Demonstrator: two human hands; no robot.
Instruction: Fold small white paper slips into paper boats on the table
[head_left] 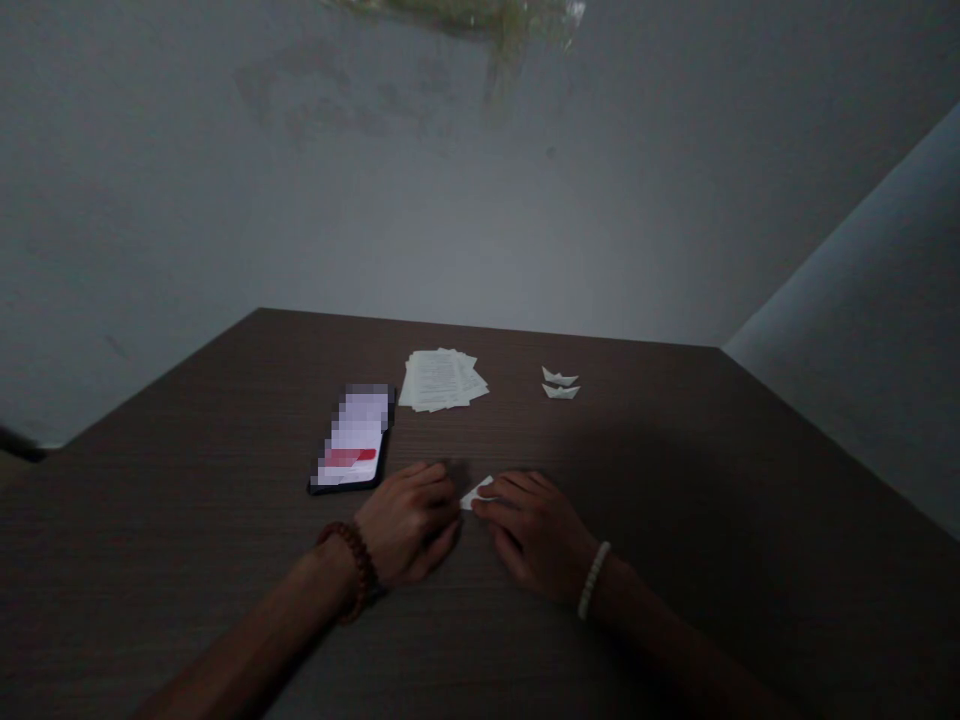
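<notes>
Both my hands rest on a dark wooden table [187,520], close together near its front. My left hand [411,525], with a brown bead bracelet on the wrist, has its fingers curled and pressed down beside a small white folded paper [477,493]. My right hand [534,530], with a white bead bracelet, pinches that same paper between its fingertips against the table. Most of the paper is hidden under the fingers; only a small white corner shows.
A phone [352,438] with a lit screen lies just left of and beyond my left hand. A stack of printed paper sheets [441,379] lies further back. Two small folded paper boats [560,384] sit at the back right. Grey walls surround the table.
</notes>
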